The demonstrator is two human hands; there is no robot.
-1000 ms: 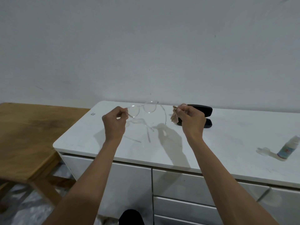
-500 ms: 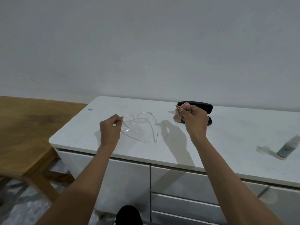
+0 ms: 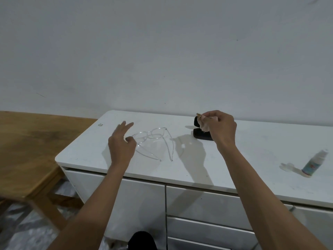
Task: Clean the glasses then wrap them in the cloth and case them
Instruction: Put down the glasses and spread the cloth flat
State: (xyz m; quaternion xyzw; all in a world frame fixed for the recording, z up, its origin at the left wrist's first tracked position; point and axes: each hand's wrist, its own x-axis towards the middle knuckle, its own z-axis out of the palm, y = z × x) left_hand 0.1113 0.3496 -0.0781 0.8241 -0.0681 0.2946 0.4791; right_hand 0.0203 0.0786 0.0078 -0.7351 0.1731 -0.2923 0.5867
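Observation:
Clear-framed glasses (image 3: 153, 137) lie on the white cabinet top (image 3: 243, 168) with both arms unfolded toward me. My left hand (image 3: 121, 142) hovers just left of them, fingers spread and holding nothing. My right hand (image 3: 222, 129) is raised at the back, pinching a small pinkish cloth (image 3: 203, 124) that hangs from its fingertips. Behind the cloth and hand lies the open black glasses case (image 3: 200, 135), partly hidden.
A small spray bottle (image 3: 314, 164) stands tilted at the right of the cabinet top. A wooden table (image 3: 27, 141) adjoins the cabinet on the left. Drawer fronts (image 3: 207, 204) face me below the top. A plain wall rises right behind.
My left hand lowered the glasses onto the cabinet top, let go and opened its fingers. My right hand kept hold of the cloth near the case.

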